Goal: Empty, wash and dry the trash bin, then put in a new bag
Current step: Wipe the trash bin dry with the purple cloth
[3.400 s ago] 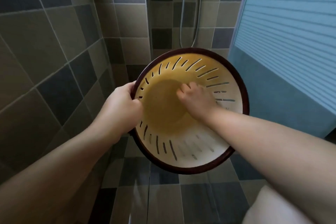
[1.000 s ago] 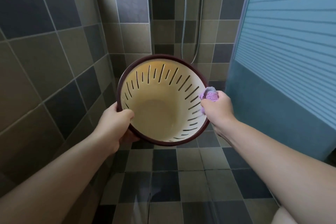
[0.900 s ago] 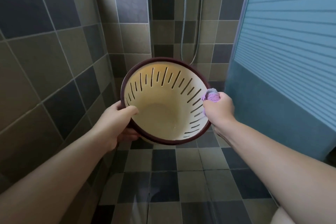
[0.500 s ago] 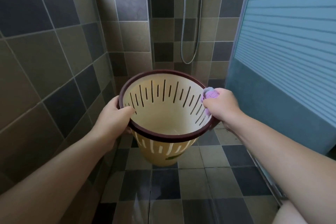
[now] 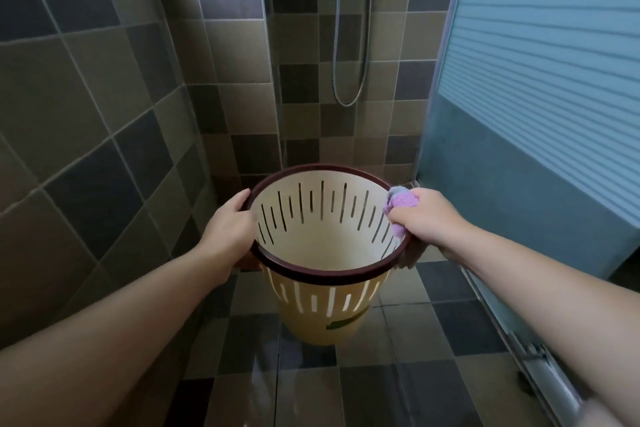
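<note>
Showing a tiled shower stall (image 5: pixel 104 135), with a ribbed blue sliding door (image 5: pixel 540 87) on the right and a metal hose (image 5: pixel 349 45) hanging on the far wall. At centre a cream slotted trash bin (image 5: pixel 322 315) with a dark red rim (image 5: pixel 311 276) is held upright in the air above the floor tiles (image 5: pixel 408 392), its inside bare. Thin, slotted plastic of this kind is judged light and fairly stiff, though the walls may flex if squeezed and may be slick if wet; the rim looks the firmest place to take hold. The left hand (image 5: pixel 228 229) grasps the rim at the left side, thumb hooked inside. The right hand (image 5: pixel 429 222) grasps the opposite side, fingers curled round a bunched purple cloth (image 5: pixel 398 208) pressed against the rim. Soft and small, the cloth pads that grip. The door's floor track (image 5: pixel 533 360) lies near on the right; nothing stands between the bin and the floor.
</note>
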